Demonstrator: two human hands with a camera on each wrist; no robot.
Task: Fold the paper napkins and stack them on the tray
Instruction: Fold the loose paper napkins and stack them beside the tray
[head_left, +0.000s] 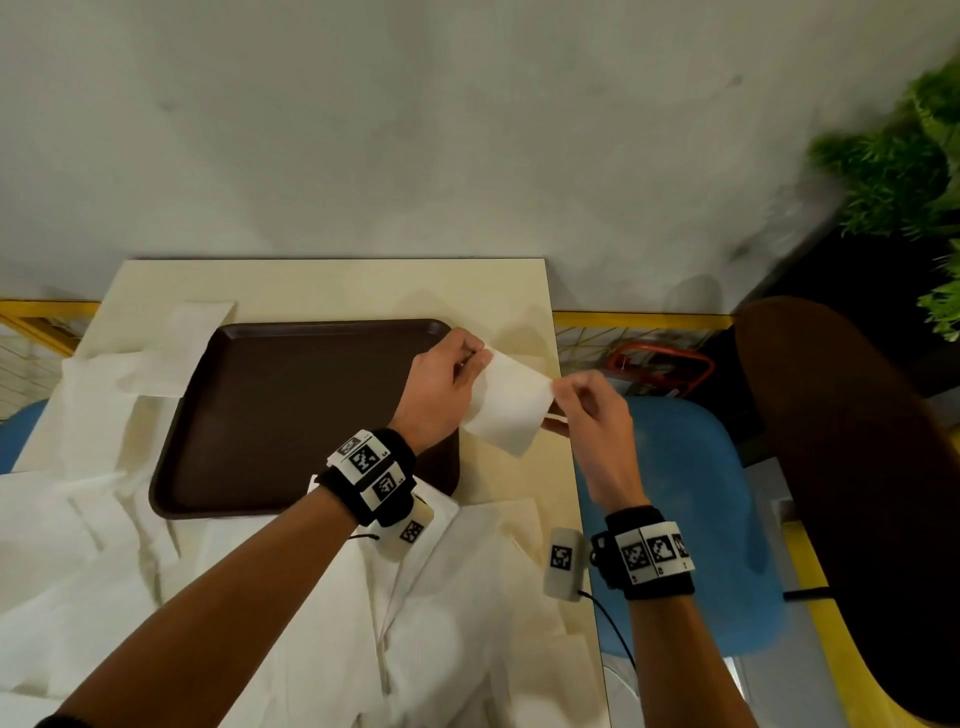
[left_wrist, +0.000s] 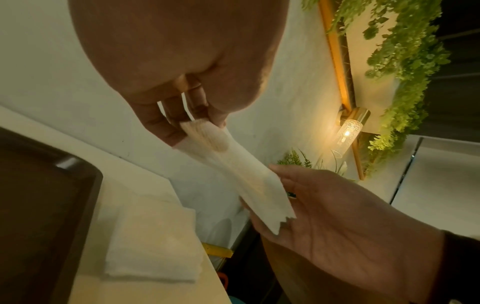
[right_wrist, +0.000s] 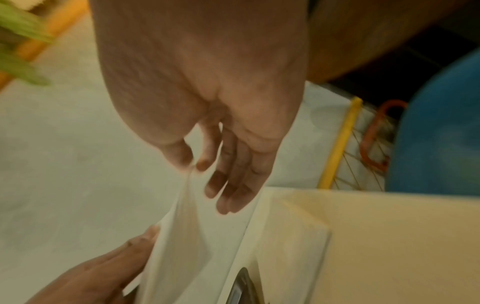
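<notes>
I hold one white paper napkin (head_left: 511, 402) in the air over the table's right side, just right of the dark brown tray (head_left: 291, 410). My left hand (head_left: 447, 384) pinches its far left corner, seen in the left wrist view as thumb and fingers on the napkin (left_wrist: 233, 168). My right hand (head_left: 582, 410) pinches the napkin's right corner between thumb and forefinger; in the right wrist view the napkin (right_wrist: 187, 236) hangs down from that pinch and the other fingers (right_wrist: 233, 185) hang straight. The tray holds nothing.
Several loose white napkins (head_left: 415, 613) lie spread over the cream table (head_left: 332, 286) in front of and left of the tray. A flat napkin (left_wrist: 153, 242) lies beside the tray's right edge. A blue chair (head_left: 691, 519) and a brown chair (head_left: 857, 467) stand at the right.
</notes>
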